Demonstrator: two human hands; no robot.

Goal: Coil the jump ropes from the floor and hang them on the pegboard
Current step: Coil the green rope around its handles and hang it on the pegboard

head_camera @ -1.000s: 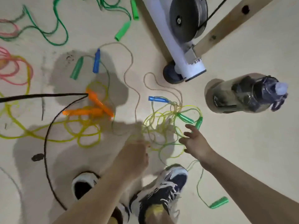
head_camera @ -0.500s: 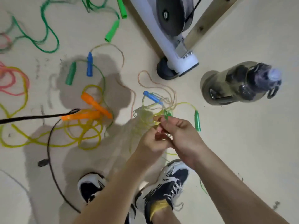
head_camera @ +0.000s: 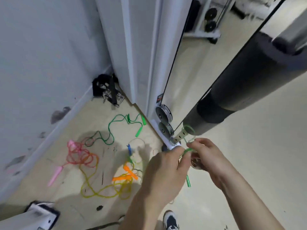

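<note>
I am holding the green jump rope (head_camera: 187, 151) up off the floor, its thin cord pinched between the fingertips of both hands, with a loop rising just above my right fingers and one green handle (head_camera: 188, 180) dangling below my left fingers. My left hand (head_camera: 163, 171) is curling its fingers shut around the cord, and my right hand (head_camera: 206, 155) is closing thumb and fingers on the same cord just beside it. Beyond my left fingers, other ropes are lying on the floor (head_camera: 249, 146): orange handles (head_camera: 125, 175) on a yellow rope (head_camera: 103, 190), a pink rope (head_camera: 78, 155), and another green rope (head_camera: 119, 127) farther off by the white machine post (head_camera: 141, 63).
</note>
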